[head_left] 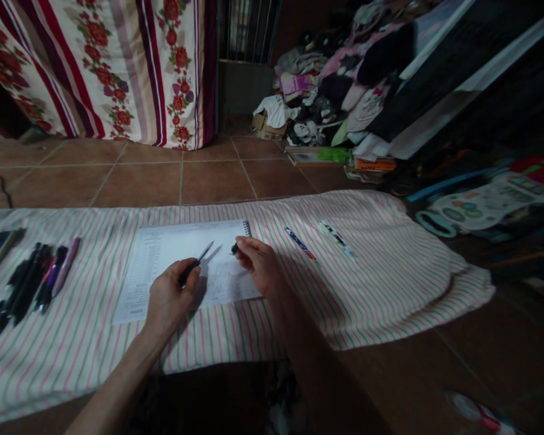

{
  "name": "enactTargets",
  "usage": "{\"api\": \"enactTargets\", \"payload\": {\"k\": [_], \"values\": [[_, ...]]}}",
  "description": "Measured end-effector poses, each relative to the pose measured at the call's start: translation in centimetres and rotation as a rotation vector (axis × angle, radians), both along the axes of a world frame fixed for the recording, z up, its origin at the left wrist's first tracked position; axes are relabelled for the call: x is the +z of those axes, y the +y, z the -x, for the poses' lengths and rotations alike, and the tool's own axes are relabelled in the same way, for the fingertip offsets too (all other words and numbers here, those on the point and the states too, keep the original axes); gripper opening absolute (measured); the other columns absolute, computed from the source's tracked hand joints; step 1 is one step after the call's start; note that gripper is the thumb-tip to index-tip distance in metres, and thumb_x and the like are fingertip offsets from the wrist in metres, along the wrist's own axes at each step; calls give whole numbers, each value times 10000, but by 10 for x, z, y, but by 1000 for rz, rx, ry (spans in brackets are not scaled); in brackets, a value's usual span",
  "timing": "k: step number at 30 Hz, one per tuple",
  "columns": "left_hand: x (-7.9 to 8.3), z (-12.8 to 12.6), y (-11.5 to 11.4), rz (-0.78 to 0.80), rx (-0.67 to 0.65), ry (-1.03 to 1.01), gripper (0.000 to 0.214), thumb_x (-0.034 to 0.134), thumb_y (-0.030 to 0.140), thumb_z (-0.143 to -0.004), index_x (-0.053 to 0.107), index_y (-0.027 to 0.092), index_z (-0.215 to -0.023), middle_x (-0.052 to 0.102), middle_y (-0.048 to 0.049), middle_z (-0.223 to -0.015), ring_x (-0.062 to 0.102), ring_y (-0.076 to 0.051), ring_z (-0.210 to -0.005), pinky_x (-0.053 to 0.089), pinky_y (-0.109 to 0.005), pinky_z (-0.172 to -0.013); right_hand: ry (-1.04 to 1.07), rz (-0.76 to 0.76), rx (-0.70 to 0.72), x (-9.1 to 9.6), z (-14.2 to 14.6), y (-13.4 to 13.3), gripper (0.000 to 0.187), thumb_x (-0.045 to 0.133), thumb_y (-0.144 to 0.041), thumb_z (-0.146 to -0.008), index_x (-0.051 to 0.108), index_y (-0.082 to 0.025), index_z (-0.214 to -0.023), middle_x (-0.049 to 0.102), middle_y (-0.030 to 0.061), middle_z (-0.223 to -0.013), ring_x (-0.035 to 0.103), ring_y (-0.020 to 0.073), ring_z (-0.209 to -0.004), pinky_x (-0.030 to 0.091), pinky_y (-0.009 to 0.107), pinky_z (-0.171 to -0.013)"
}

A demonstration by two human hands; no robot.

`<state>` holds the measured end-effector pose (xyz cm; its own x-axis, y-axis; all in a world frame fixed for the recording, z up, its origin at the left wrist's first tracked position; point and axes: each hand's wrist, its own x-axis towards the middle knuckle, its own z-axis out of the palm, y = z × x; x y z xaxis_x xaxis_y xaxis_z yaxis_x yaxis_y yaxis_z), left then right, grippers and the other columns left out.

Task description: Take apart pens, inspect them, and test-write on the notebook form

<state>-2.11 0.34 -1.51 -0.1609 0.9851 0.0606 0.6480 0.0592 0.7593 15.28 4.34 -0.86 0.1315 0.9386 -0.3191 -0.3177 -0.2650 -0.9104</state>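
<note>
1. The left hand [170,296], at lower centre, is closed around a dark pen [194,266], whose tip is raised toward the upper right.
2. The right hand [258,263], at centre, is pinched on a small dark piece [234,248]; what it is cannot be told.
3. Both hands are held over a spiral notepad [163,260], laid on a striped cloth [367,272].
4. A row of pens [27,284] is seen at far left.
5. Two pens [299,241] are laid right of the notepad.
</note>
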Motion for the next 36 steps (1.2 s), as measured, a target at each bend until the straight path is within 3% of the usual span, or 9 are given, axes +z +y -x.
{"api": "enactTargets", "payload": {"k": [5,13,20,26,31,36], "values": [[0,2,1,6,81,-30,410,513,443,-733,673,159,-981,721,-87,-910,654,-232,-786,496,-362,-744,23,-13,-8,3,9,0,321,703,-321,-610,649,-148,-875,654,-3,-662,593,81,-573,417,168,-498],[-2,4,5,-13,140,-30,440,515,467,-719,677,145,-972,720,-108,-913,656,-249,-801,499,-372,-745,-271,-373,28,-9,24,-6,281,598,-312,-725,622,-191,-978,679,35,-858,661,159,-747,528,206,-467],[-1,4,3,-25,110,-31,408,511,449,-733,677,156,-964,722,-94,-896,653,-235,-779,500,-356,-730,-631,-675,14,-12,22,-10,207,541,-234,-814,643,-218,-993,692,47,-935,662,155,-845,565,242,-639],[-4,6,1,-55,88,-61,386,519,452,-745,674,170,-957,719,-85,-900,654,-226,-780,504,-347,-733,-848,-830,-7,-12,22,-9,217,504,-204,-851,613,-204,-1038,696,62,-916,662,159,-842,547,286,-742],[-5,8,1,-89,63,-61,363,520,446,-754,673,175,-941,717,-77,-887,652,-215,-770,507,-330,-720,-776,-730,-56,-11,23,-7,164,545,-221,-808,636,-206,-944,699,54,-883,662,160,-787,545,282,-710],[-3,9,1,-125,21,-36,354,503,420,-776,667,163,-955,711,-80,-867,653,-207,-758,513,-328,-719,-324,-438,-165,-12,22,3,263,624,-300,-709,627,-180,-943,696,51,-830,666,171,-756,551,286,-655]]}}
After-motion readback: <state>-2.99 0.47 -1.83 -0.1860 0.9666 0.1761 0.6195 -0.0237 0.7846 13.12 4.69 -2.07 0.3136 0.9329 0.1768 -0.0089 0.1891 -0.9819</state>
